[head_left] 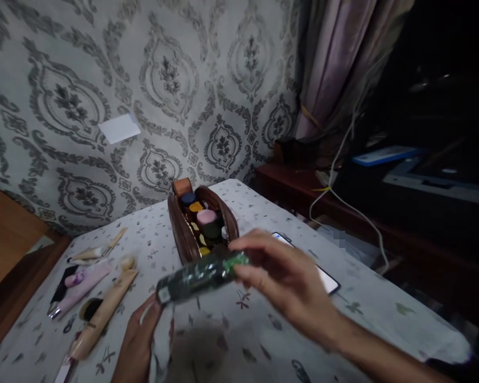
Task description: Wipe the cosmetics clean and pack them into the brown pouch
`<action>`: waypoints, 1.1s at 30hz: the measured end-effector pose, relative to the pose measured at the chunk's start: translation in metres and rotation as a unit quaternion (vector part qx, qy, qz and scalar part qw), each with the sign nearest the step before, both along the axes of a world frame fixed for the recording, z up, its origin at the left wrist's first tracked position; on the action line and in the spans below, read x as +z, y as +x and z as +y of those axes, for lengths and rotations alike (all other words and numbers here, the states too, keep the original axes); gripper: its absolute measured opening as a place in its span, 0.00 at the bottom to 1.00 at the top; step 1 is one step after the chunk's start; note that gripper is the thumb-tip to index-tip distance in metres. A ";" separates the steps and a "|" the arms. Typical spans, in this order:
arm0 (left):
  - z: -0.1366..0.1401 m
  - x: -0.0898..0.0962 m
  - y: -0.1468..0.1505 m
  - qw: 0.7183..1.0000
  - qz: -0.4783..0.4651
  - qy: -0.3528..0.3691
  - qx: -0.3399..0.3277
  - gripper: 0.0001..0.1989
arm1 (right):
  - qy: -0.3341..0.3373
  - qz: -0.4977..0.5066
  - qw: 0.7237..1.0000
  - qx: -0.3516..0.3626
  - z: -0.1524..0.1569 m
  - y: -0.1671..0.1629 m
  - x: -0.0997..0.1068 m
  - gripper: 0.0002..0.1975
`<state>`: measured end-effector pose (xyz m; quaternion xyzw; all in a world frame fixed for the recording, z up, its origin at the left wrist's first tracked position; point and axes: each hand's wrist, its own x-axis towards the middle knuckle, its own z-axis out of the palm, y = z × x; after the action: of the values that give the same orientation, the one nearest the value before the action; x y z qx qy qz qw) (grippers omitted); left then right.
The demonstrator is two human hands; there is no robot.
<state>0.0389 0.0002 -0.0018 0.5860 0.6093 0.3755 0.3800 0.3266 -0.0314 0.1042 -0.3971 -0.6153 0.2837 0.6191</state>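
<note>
A dark green cylindrical bottle (199,277), smeared by motion, is held at a slant over the bed-like surface. My right hand (289,279) pinches its brighter green end between thumb and fingers. At the other end, my left hand (135,340) is closed around a crumpled white cloth (162,338), its fingertips close to or touching the bottle; contact is unclear. Just behind the bottle stands an unzipped brown leather pouch (178,234). Inside it are several capped containers, among them a pink lid (206,216) and a blue lid (189,199).
Several cosmetic tubes, including a beige tube (106,314) and a pink tube (85,287), lie left on the patterned white sheet (207,340). Partly behind my right hand lies a lit phone (328,280). A white cable (359,210) hangs at right by a dark red shelf (277,183).
</note>
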 end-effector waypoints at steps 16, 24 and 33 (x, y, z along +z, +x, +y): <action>0.000 -0.015 0.025 0.994 0.105 -0.011 0.001 0.22 | 0.120 -0.342 0.932 0.019 0.164 0.008 0.042 0.07; -0.004 -0.024 0.021 0.990 0.137 -0.022 0.030 0.25 | 0.080 -0.410 0.906 0.076 0.192 -0.017 0.035 0.09; -0.005 -0.026 0.017 0.991 0.129 -0.018 0.034 0.26 | 0.036 -0.382 0.920 0.085 0.189 -0.016 0.038 0.10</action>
<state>0.0563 -0.0050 -0.0280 0.6015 0.6792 0.2991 0.2957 0.3107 0.1581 0.1421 -0.3992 -0.8460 0.1394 0.3248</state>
